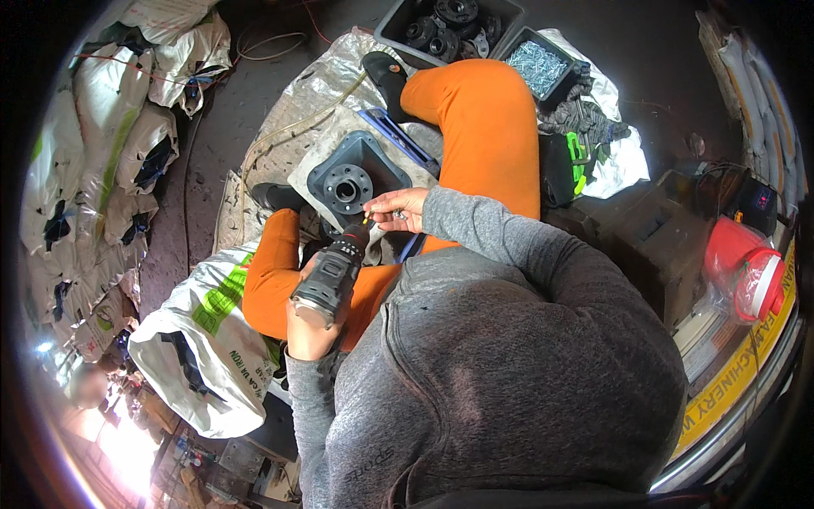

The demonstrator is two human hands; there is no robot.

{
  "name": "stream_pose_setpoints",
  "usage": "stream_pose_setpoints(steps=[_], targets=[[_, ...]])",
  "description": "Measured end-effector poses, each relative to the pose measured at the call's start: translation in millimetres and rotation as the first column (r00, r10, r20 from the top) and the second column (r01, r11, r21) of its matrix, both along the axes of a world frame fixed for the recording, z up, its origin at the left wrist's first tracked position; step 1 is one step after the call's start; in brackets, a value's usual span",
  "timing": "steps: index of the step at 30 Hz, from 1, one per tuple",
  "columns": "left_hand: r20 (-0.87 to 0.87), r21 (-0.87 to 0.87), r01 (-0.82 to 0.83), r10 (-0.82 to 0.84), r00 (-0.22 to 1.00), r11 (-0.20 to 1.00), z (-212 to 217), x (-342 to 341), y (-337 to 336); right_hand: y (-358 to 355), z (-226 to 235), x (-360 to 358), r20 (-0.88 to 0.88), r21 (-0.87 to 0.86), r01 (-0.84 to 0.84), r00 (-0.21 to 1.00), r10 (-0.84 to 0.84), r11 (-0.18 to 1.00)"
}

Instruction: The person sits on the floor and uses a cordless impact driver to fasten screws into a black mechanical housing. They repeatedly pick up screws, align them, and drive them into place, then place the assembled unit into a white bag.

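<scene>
Left hand (309,327) grips drill (332,276); right hand (397,208) pinches screw (366,218) at bit, beside grey flange (348,185).

drill (332,273): 1 | flanged housing (349,180): 1 | bins (415,25): 2 | hands (397,209): 2

1. I see a dark, gritty floor (212,136) across the upper frame.
2. A crinkled plastic sheet (326,81) lies on it at upper centre.
3. White sacks (127,110) are stacked at the left edge.
4. One printed white bag (199,348) lies at lower left.
5. A grey bin (398,25) of dark parts sits at top centre.
</scene>
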State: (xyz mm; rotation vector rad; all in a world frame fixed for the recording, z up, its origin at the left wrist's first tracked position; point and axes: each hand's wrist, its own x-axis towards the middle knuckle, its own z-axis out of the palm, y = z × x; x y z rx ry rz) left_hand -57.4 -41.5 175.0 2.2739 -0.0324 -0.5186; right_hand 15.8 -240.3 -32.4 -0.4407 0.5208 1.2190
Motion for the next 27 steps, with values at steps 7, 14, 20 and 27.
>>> stream_pose_setpoints(steps=[7,14,20,27], targets=[[-0.059,0.036,-0.087,0.089,0.994,0.996,-18.3,11.3,9.7,9.1,-12.6,-14.2,0.007,-0.34,-0.053,0.998,0.059,0.939],[-0.056,0.088,-0.106,0.111,0.992,0.991,-40.8,28.3,9.8,17.9,-30.4,-8.1,0.124,-0.448,-0.037,0.987,0.103,0.893],[-0.063,0.104,-0.058,0.065,0.996,0.993,-41.3,34.5,2.6,34.8,-38.5,-8.4,0.198,-0.52,-0.02,0.97,0.143,0.854],[-0.139,0.079,-0.123,0.133,0.981,0.989,-26.2,31.9,11.6,17.7,-32.5,-5.5,0.031,-0.464,-0.094,0.992,0.122,0.881]])
